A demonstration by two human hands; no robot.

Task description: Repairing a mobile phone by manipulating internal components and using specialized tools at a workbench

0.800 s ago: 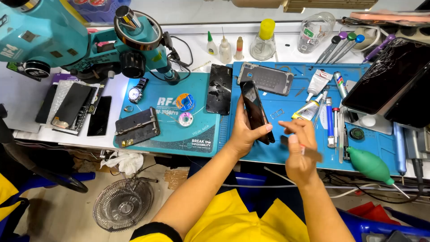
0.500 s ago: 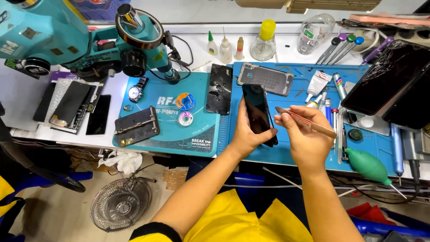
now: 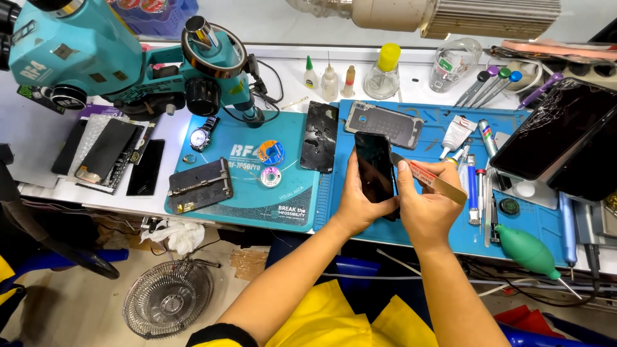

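Left hand (image 3: pixel 360 205) grips dark phone (image 3: pixel 375 168) upright above blue mat's (image 3: pixel 546 225) front edge. Right hand (image 3: pixel 424 204) pinches flat pry tool (image 3: pixel 432 180) against its side. Risk: a slip would crack the glass.

Black phone (image 3: pixel 374 167), tan tool (image 3: pixel 437 183), blue mat (image 3: pixel 533 218).

Phone's (image 3: pixel 375 168) lower end behind left-hand fingers (image 3: pixel 379 207)

A phone repair workbench in a small workshop — a teal microscope (image 3: pixel 96 58) stands over blue work mats (image 3: pixel 257 186) strewn with cracked screens (image 3: pixel 553 128), screwdrivers (image 3: pixel 488 87), glue bottles (image 3: pixel 329 80) and phone parts.
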